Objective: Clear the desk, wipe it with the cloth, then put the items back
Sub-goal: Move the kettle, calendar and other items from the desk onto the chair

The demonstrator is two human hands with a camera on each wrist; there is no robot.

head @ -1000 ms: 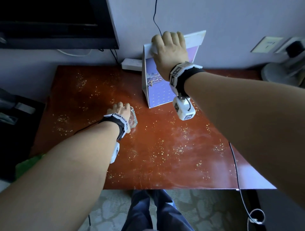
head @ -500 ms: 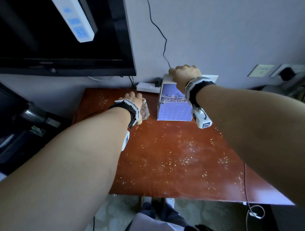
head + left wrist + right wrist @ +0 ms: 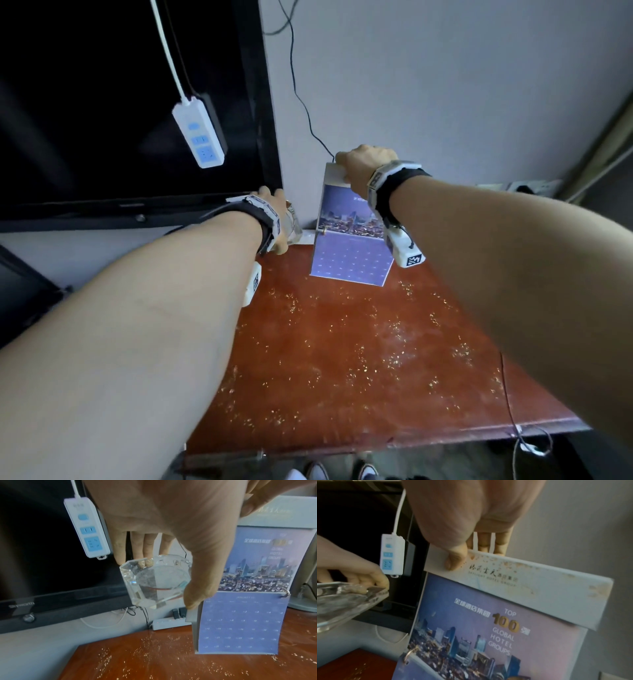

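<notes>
My left hand (image 3: 275, 214) grips a clear glass ashtray (image 3: 154, 582) with the thumb on its near rim and the fingers behind it. It holds the ashtray tilted in the air over the back left corner of the red-brown desk (image 3: 342, 359). My right hand (image 3: 471, 553) pinches the white top edge of a purple desk calendar (image 3: 349, 253) with a city photo, at the back of the desk. The calendar (image 3: 488, 628) leans a little. I cannot tell whether its foot touches the wood. Pale crumbs speckle the desk top.
A black TV (image 3: 102, 102) fills the wall at left, with a white power strip (image 3: 200, 137) dangling in front of it. A second power strip (image 3: 169, 623) lies at the desk's back edge. A lamp base (image 3: 302, 605) stands at back right. A thin cable (image 3: 513, 411) hangs off the right front corner.
The left hand has lifted the ashtray off the desk and carried it toward the back left. The right hand has carried the calendar back toward the wall. My viewpoint has risen.
</notes>
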